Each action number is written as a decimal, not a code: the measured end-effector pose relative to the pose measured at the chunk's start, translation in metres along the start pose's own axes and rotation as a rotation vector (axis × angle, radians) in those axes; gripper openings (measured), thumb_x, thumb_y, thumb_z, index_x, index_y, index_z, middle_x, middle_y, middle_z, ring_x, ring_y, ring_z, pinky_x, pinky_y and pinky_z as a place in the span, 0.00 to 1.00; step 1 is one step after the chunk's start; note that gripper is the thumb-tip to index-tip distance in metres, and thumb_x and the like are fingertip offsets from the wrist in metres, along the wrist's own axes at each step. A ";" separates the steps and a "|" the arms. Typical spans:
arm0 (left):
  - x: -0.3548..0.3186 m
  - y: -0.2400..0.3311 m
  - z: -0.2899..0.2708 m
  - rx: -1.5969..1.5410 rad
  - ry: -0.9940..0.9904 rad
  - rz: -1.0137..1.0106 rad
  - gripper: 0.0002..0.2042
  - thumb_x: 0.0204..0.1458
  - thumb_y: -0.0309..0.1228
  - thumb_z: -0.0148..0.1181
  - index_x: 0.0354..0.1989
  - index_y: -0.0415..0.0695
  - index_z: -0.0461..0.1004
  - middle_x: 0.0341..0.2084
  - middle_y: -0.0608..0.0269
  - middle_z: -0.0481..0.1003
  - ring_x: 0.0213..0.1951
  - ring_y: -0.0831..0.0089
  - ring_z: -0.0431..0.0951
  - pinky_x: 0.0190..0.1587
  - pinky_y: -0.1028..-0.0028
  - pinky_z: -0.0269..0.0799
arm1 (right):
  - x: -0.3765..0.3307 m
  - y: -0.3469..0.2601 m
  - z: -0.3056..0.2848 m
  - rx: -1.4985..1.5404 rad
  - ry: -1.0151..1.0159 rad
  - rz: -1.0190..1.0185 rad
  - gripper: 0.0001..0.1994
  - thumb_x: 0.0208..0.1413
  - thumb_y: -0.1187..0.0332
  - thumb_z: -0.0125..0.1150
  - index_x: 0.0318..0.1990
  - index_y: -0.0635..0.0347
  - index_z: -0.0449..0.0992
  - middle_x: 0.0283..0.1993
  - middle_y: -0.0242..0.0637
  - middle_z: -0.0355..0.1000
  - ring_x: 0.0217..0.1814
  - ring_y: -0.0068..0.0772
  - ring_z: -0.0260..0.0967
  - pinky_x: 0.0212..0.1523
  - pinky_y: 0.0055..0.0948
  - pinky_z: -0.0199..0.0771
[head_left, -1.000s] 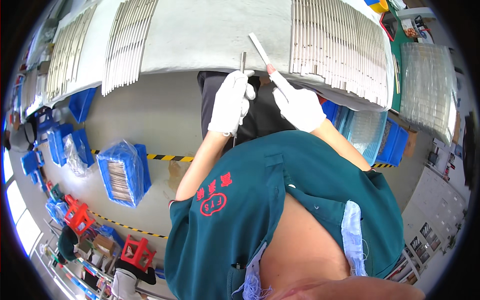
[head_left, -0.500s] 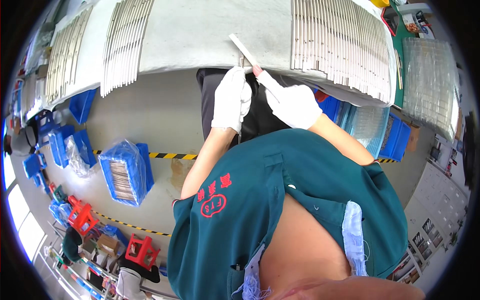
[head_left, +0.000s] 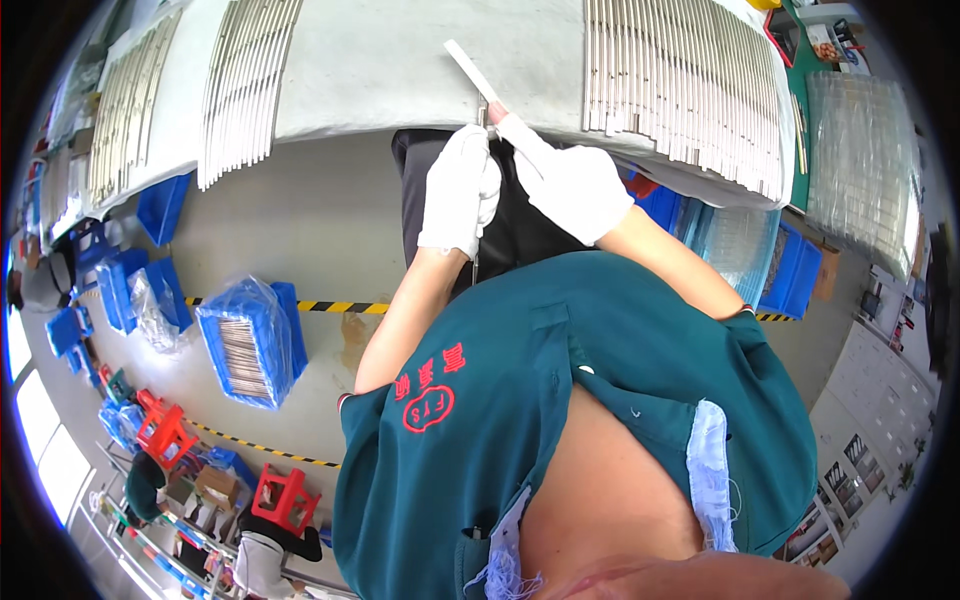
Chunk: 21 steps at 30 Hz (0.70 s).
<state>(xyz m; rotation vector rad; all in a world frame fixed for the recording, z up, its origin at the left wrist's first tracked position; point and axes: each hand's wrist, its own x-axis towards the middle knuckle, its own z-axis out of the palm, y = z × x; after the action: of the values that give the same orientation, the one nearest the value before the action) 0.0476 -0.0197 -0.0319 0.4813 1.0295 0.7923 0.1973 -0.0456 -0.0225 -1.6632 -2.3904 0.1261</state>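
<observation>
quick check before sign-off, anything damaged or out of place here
The right hand has a bare fingertip poking from its white glove, odd beside the covered palm. Light-blue cloth on the green shirt is frayed. A brownish patch marks the grey floor.

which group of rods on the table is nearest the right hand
The wide group on the right; the narrower left groups lie farther from the right hand.

Left hand (head_left: 458, 192) gripping rod (head_left: 482, 115), right hand (head_left: 574, 190) — gloved — holding white strip (head_left: 469, 70)
</observation>
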 end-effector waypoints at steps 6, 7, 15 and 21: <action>0.005 -0.004 -0.006 -0.065 -0.028 0.016 0.08 0.59 0.35 0.46 0.36 0.44 0.68 0.11 0.73 0.61 0.09 0.84 0.55 0.09 0.83 0.47 | -0.009 0.001 0.000 0.017 -0.051 -0.056 0.30 0.50 0.72 0.52 0.64 0.54 0.56 0.26 0.32 0.73 0.09 0.29 0.58 0.12 0.28 0.61; 0.004 -0.005 -0.005 -0.058 -0.031 0.007 0.08 0.60 0.35 0.45 0.37 0.44 0.68 0.11 0.73 0.61 0.09 0.84 0.55 0.09 0.83 0.47 | -0.007 0.001 -0.001 -0.011 -0.003 -0.048 0.30 0.50 0.72 0.53 0.63 0.55 0.57 0.31 0.31 0.74 0.09 0.29 0.58 0.12 0.28 0.61; 0.005 -0.003 -0.005 -0.074 -0.045 -0.029 0.08 0.60 0.36 0.45 0.35 0.46 0.66 0.11 0.73 0.60 0.08 0.84 0.54 0.09 0.83 0.47 | -0.010 0.002 0.008 -0.088 -0.036 -0.070 0.27 0.49 0.71 0.54 0.60 0.60 0.61 0.46 0.33 0.72 0.10 0.29 0.61 0.13 0.29 0.62; 0.003 -0.003 -0.007 -0.084 -0.056 -0.047 0.08 0.60 0.36 0.45 0.33 0.46 0.66 0.11 0.73 0.61 0.08 0.84 0.55 0.09 0.82 0.48 | -0.010 -0.002 -0.004 0.056 -0.090 0.078 0.29 0.51 0.69 0.54 0.63 0.52 0.58 0.16 0.33 0.67 0.08 0.29 0.58 0.11 0.29 0.59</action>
<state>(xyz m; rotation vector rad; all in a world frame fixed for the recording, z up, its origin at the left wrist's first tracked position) 0.0434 -0.0189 -0.0392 0.4036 0.9485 0.7730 0.1994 -0.0555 -0.0193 -1.7607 -2.3629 0.2831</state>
